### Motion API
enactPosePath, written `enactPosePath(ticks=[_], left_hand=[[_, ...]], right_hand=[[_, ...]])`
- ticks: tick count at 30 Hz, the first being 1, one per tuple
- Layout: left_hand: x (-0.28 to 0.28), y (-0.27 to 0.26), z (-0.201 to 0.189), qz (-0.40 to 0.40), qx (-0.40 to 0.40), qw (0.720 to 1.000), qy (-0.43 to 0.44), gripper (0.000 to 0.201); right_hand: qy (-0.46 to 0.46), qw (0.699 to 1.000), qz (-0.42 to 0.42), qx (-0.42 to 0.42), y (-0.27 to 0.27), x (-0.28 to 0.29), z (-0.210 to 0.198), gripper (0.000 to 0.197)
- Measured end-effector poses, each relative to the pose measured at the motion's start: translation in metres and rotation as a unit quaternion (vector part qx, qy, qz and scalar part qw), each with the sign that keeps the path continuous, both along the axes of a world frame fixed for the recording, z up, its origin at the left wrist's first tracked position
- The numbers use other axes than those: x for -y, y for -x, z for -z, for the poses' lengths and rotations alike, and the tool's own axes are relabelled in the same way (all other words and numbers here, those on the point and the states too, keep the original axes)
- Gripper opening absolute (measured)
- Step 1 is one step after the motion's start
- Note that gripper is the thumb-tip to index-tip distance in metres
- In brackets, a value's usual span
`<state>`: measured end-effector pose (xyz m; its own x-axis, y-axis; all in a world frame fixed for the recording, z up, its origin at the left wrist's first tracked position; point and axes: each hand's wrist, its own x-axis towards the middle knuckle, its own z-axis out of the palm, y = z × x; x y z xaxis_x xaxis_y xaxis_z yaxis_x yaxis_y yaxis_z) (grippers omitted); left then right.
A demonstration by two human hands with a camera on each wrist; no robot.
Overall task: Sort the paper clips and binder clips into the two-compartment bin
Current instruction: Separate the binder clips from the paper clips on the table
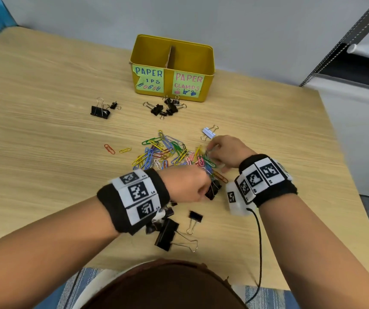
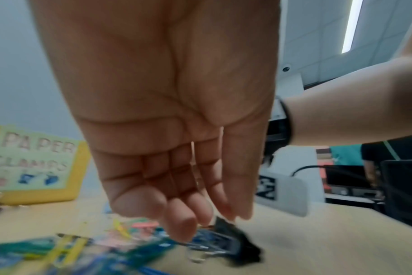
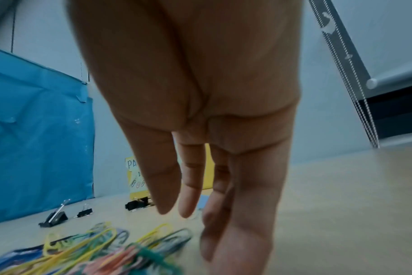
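The yellow two-compartment bin stands at the back of the table, labelled for paper clips on the left and "PAPER CLAMPS" on the right. A pile of coloured paper clips lies mid-table. My left hand pinches a black binder clip at the pile's near edge; the left wrist view shows its fingertips on that clip, blurred. My right hand reaches into the pile's right edge. In the right wrist view its fingers point down beside the clips, with nothing between them.
Black binder clips lie in front of the bin, at the left and near my body. A pale blue binder clip sits beyond my right hand. Two stray paper clips lie left of the pile. The table's edge runs along the right.
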<state>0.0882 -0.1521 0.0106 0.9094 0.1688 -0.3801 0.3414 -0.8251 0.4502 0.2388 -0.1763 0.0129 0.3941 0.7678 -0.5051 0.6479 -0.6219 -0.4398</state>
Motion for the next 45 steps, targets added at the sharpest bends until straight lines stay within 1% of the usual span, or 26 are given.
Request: enactPosePath(ticks=[2,4,6,8,10,12,13,14,16,17,19,21,24,26,28,31,34,36,37,39,42,44,45], left_hand=[[-0.015,-0.004,-0.004,-0.024,0.000,1.000,-0.009,0.021],[-0.024,-0.013,-0.005,-0.028,0.002,0.999,-0.029,0.028],[-0.027,-0.025,-0.003,-0.001,0.007,0.999,-0.041,0.041],[-0.026,-0.037,0.002,0.046,-0.006,0.997,-0.055,0.049],[-0.025,-0.045,0.009,0.077,-0.013,0.993,-0.091,0.046],[-0.023,-0.050,0.011,0.079,-0.018,0.990,-0.119,0.040],[-0.023,-0.052,0.011,0.076,-0.023,0.989,-0.126,0.037],[-0.023,-0.054,0.010,0.072,-0.030,0.989,-0.127,0.033],[-0.027,-0.057,0.008,0.065,-0.050,0.988,-0.129,0.031],[-0.031,-0.057,0.007,0.063,-0.058,0.987,-0.133,0.030],[-0.040,-0.055,0.008,0.046,-0.053,0.988,-0.135,0.024],[-0.049,-0.048,0.009,0.012,-0.039,0.991,-0.126,0.016],[-0.062,-0.033,0.010,-0.027,-0.040,0.993,-0.106,0.013],[-0.069,-0.024,0.006,-0.058,-0.033,0.994,-0.085,0.016],[-0.077,-0.018,0.001,-0.092,-0.010,0.993,-0.070,0.022],[-0.093,-0.011,-0.004,-0.129,0.019,0.989,-0.074,0.028],[-0.110,0.004,-0.005,-0.182,0.009,0.979,-0.087,0.040],[-0.115,0.016,-0.001,-0.201,-0.033,0.974,-0.098,0.051],[-0.115,0.021,0.002,-0.202,-0.059,0.972,-0.102,0.056],[-0.110,0.025,0.010,-0.182,-0.089,0.973,-0.112,0.062],[-0.103,0.025,0.017,-0.150,-0.053,0.985,-0.064,0.058],[-0.101,0.028,0.015,-0.150,-0.025,0.988,-0.035,0.055],[-0.102,0.031,0.013,-0.159,-0.018,0.987,-0.028,0.054]], right_hand=[[0.004,1.000,0.023,0.015,-0.005,0.006,-0.006,0.010],[0.042,0.998,0.007,0.056,-0.010,0.014,-0.010,0.008],[0.090,0.994,-0.010,0.064,-0.012,0.022,-0.012,0.008],[0.127,0.991,-0.020,0.045,-0.014,0.028,-0.012,0.011],[0.144,0.989,-0.034,0.030,-0.017,0.036,-0.014,0.015],[0.140,0.989,-0.047,-0.018,-0.016,0.041,-0.015,0.019],[0.139,0.988,-0.056,-0.040,-0.013,0.043,-0.016,0.024],[0.137,0.987,-0.067,-0.045,-0.008,0.043,-0.016,0.031],[0.126,0.987,-0.102,-0.007,0.003,0.040,-0.012,0.044],[0.123,0.985,-0.117,0.016,0.008,0.037,-0.009,0.046],[0.128,0.983,-0.124,0.046,0.011,0.033,-0.005,0.039],[0.142,0.981,-0.116,0.056,0.010,0.030,-0.006,0.030],[0.164,0.974,-0.122,0.098,0.005,0.025,-0.013,0.021],[0.141,0.975,-0.111,0.132,0.002,0.017,-0.014,0.023],[0.101,0.977,-0.097,0.162,0.001,0.003,-0.013,0.028],[0.062,0.978,-0.080,0.181,0.004,-0.016,-0.004,0.036],[0.063,0.978,-0.114,0.162,0.011,-0.028,0.000,0.037],[0.062,0.977,-0.164,0.125,0.016,-0.030,-0.001,0.036],[0.060,0.980,-0.167,0.095,0.016,-0.031,-0.001,0.035],[0.047,0.982,-0.161,0.085,0.013,-0.035,-0.002,0.035],[0.047,0.982,-0.157,0.093,0.013,-0.037,-0.004,0.040],[0.049,0.979,-0.172,0.094,0.022,-0.036,-0.007,0.041],[0.049,0.980,-0.180,0.074,0.028,-0.035,-0.006,0.040]])
